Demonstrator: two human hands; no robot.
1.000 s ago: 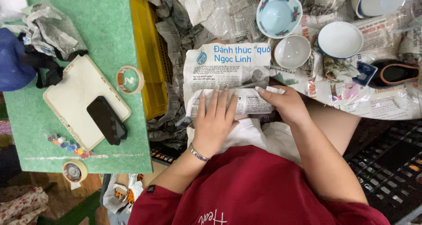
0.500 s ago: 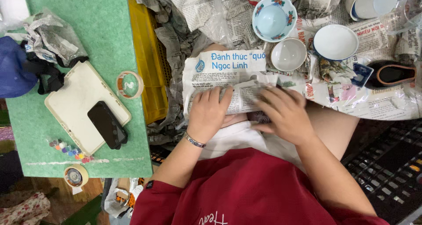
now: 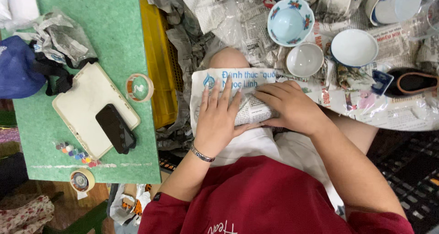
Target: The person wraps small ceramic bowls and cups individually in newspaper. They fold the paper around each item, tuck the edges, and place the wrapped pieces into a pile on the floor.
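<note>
Crumpled newspaper covers the floor around the person's lap, beside a green table (image 3: 114, 32) carrying a cream tablet case (image 3: 84, 103), black phone (image 3: 115, 128) and tape roll (image 3: 140, 87). Since a second ago the right hand (image 3: 290, 108) has slid in from the sheet's edge to meet the left hand (image 3: 219, 119); both now lie flat, fingers spread, pressing the newspaper bundle (image 3: 242, 94) on the lap into a tighter fold. Three bowls, the floral bowl (image 3: 290, 21) among them, sit unwrapped beyond.

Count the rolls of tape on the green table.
2. One tape roll lies beside the white tablet near the table's yellow edge; the other roll sits at the near edge. More may hide under the crumpled paper.
</note>
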